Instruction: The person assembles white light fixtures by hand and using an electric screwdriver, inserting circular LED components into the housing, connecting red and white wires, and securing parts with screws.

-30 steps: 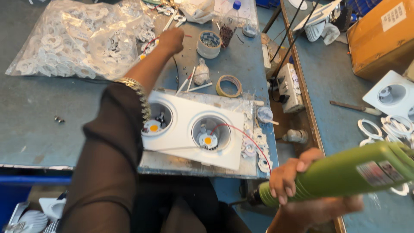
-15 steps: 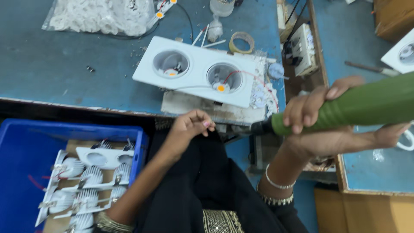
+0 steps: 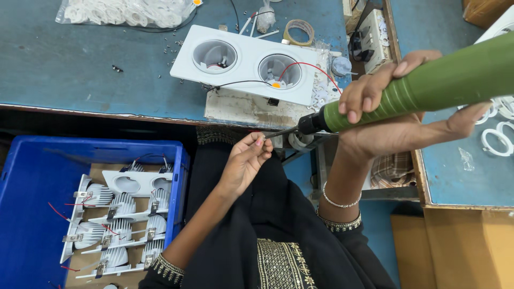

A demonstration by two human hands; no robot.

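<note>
right hand wrapped tight round long green plastic electric screwdriver, bit pointing left. left hand pinching something tiny at bit tip, likely loading screw. white twin-hole downlight housing just far, on blue table. next likely: carry tip to housing, keep screw seated.

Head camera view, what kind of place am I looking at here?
Probably a light-fixture assembly workshop: a white twin downlight housing lies wired on the blue workbench, a blue crate holds finished units, and the right hand holds a green electric screwdriver.
</note>
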